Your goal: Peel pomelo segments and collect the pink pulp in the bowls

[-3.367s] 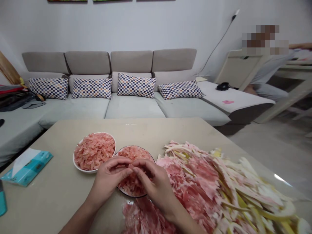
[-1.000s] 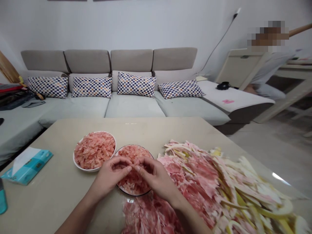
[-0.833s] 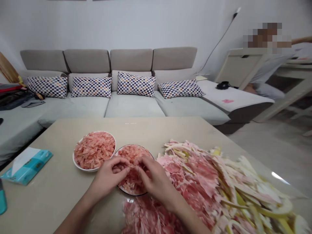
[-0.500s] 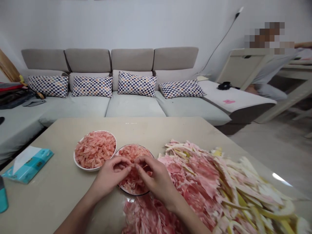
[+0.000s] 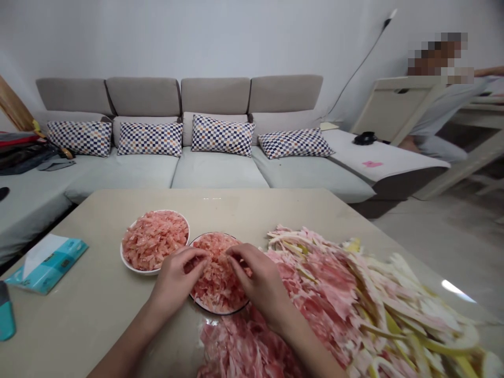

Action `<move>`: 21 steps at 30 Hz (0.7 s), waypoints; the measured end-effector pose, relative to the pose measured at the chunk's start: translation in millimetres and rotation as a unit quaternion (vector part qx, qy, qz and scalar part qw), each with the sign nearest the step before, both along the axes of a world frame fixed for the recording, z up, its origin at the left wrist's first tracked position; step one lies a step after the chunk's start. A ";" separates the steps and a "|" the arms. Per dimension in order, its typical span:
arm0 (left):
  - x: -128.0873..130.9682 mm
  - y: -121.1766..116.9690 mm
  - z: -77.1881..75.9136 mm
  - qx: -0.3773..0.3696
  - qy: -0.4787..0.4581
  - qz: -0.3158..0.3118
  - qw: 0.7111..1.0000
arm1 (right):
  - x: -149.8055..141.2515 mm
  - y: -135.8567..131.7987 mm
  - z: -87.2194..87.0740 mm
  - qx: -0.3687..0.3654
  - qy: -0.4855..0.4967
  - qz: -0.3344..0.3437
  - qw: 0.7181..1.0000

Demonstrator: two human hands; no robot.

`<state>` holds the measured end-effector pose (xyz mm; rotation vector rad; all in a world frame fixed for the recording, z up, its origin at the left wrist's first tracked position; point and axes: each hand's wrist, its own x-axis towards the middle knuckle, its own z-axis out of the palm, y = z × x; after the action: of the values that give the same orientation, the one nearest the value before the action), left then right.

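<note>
My left hand [image 5: 183,275] and my right hand [image 5: 254,278] hover over a dark-rimmed plate [image 5: 220,313] piled with loose pink pomelo flesh [image 5: 218,291]. Thumb and forefinger are pinched together on each hand, with a small gap between the two hands. A small bit of pomelo flesh seems to sit at my right fingertips. Whatever my left fingertips hold is too small to make out. Left of the plate, a white bowl [image 5: 136,269] is heaped with more pomelo flesh. Pink membranes and yellow-white pomelo peel [image 5: 394,302] lie in a large pile beside my right hand.
A blue tissue pack [image 5: 55,265] lies on the table's left, near a teal object [image 5: 6,315] at the edge. Across the table [image 5: 220,202] stands a grey sofa [image 5: 214,170] with checked cushions. A person [image 5: 441,113] sits on a chair at far right.
My hands were together at the fingertips over the plate; now they have moved apart, the left to the left and the right slightly to the right. The view has shifted slightly.
</note>
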<state>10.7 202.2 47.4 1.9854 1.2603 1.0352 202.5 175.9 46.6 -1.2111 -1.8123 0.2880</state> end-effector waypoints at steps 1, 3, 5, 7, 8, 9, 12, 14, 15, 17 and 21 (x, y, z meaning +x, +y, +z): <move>1.8 0.6 -2.3 0.011 -0.004 -0.005 1.000 | 1.0 1.8 -1.7 0.006 -0.003 0.004 1.000; 7.4 2.0 -8.6 0.031 -0.009 -0.009 0.999 | 2.3 5.2 -6.5 0.010 -0.008 0.009 1.000; 13.7 3.7 -16.1 0.053 -0.007 0.000 0.999 | 3.0 7.9 -11.3 0.008 -0.014 0.008 1.000; 18.6 5.7 -23.2 0.077 0.002 0.009 0.997 | 3.8 9.4 -13.9 0.000 -0.017 0.006 1.000; 20.2 6.7 -26.0 0.087 0.008 0.008 0.996 | 4.3 9.6 -14.1 -0.005 -0.017 0.006 1.000; 21.0 7.5 -28.3 0.097 0.015 0.003 0.995 | 4.6 9.5 -13.5 -0.011 -0.014 0.007 1.000; 19.8 9.1 -31.4 0.117 0.038 -0.007 0.992 | 4.7 7.9 -9.4 -0.020 0.002 0.013 1.000; 17.4 9.5 -31.3 0.130 0.052 0.004 0.990 | 3.9 6.8 -6.7 -0.017 0.015 0.013 1.000; 16.2 9.6 -30.9 0.135 0.059 0.010 0.989 | 3.3 6.5 -5.8 -0.015 0.018 0.011 1.000; 14.0 9.5 -30.0 0.138 0.071 0.014 0.988 | 2.3 6.6 -5.5 -0.012 0.015 0.009 1.000; 11.7 8.7 -28.9 0.126 0.087 -0.003 0.988 | 2.0 9.4 -10.9 0.000 -0.016 0.001 1.000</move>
<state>22.4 210.9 18.5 2.3122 1.2646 1.0820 204.5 185.3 35.7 -1.2193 -1.8425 0.2706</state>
